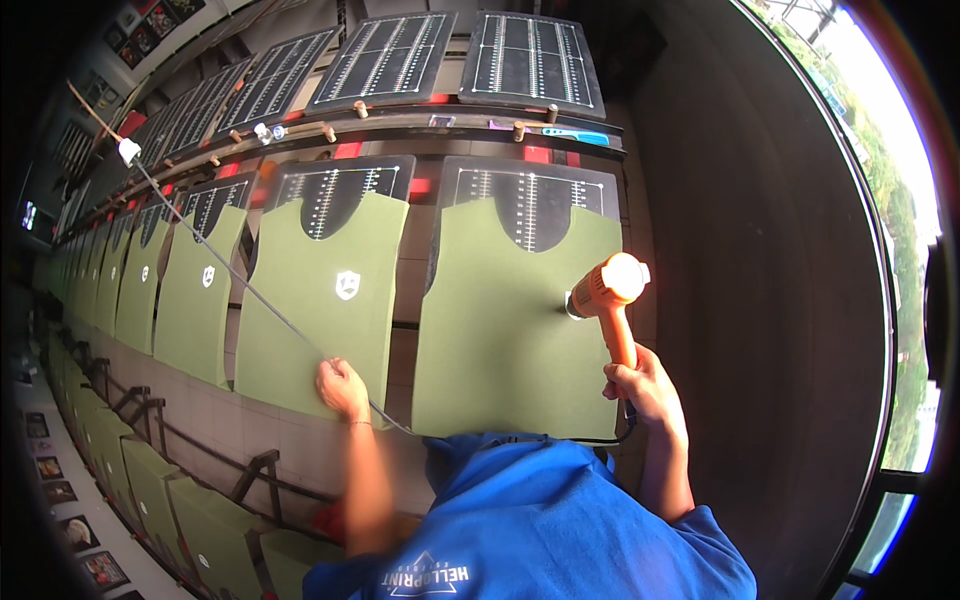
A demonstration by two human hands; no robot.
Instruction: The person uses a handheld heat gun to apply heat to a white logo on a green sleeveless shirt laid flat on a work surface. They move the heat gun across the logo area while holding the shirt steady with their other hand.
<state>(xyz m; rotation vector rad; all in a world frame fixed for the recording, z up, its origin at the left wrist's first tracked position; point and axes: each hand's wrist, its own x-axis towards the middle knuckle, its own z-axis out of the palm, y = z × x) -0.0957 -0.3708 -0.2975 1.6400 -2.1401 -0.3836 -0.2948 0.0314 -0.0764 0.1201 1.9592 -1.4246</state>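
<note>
My right hand point(648, 388) is wrapped round the handle of an orange heat gun point(603, 290). Its nozzle points left and down at a green fabric panel point(480, 340) laid over a black ruled board point(600, 190). A pale mark or glare shows by the nozzle. In my left hand point(344, 388) a grey power cord point(262, 298) is gripped, running up to a white plug connector point(129, 150) and back toward my body. Below that hand lies a second green panel point(300, 310), with a small white shield print point(347, 285) on its chest.
More printed green panels point(190, 300) stretch away to the left in a row. Black boards with white rulings point(530, 60) line the far side. A rail point(400, 128) between the rows carries a blue-handled tool point(575, 135). A dark wall point(750, 300) and window stand at right.
</note>
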